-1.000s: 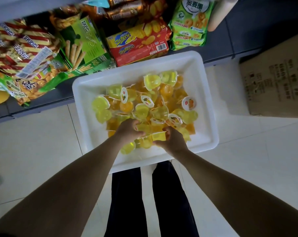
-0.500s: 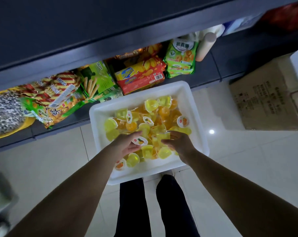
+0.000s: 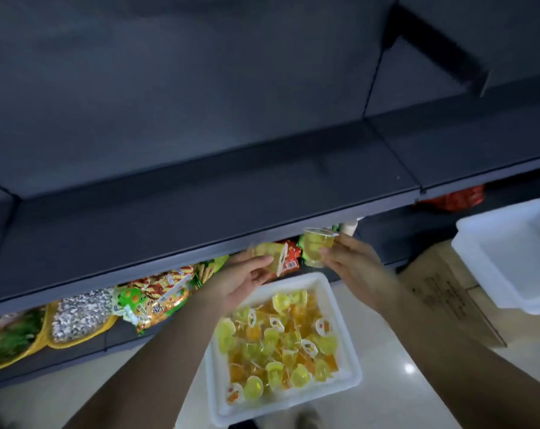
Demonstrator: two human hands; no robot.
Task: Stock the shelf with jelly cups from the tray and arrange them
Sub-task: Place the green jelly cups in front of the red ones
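Note:
A white tray (image 3: 352, 323) on the floor holds several yellow and orange jelly cups (image 3: 281, 345). My left hand (image 3: 240, 277) is raised above the tray's far edge, gripping a yellow jelly cup (image 3: 271, 257) tipped on its side. My right hand (image 3: 352, 261) holds another yellow jelly cup (image 3: 316, 246) upright by its side. Both cups hover just below the front lip of a dark grey shelf (image 3: 200, 193), which looks bare.
Snack bags and boxes (image 3: 157, 292) fill the lower shelf at left. A second white tray (image 3: 510, 258) rests on a cardboard box (image 3: 442, 292) at right. A red packet (image 3: 457, 198) lies on the lower shelf at far right. Pale tiled floor surrounds the tray.
Both hands have lifted out of the tray, each with a jelly cup, up toward the dark shelf's edge. The view has tilted upward and shows the bare shelf.

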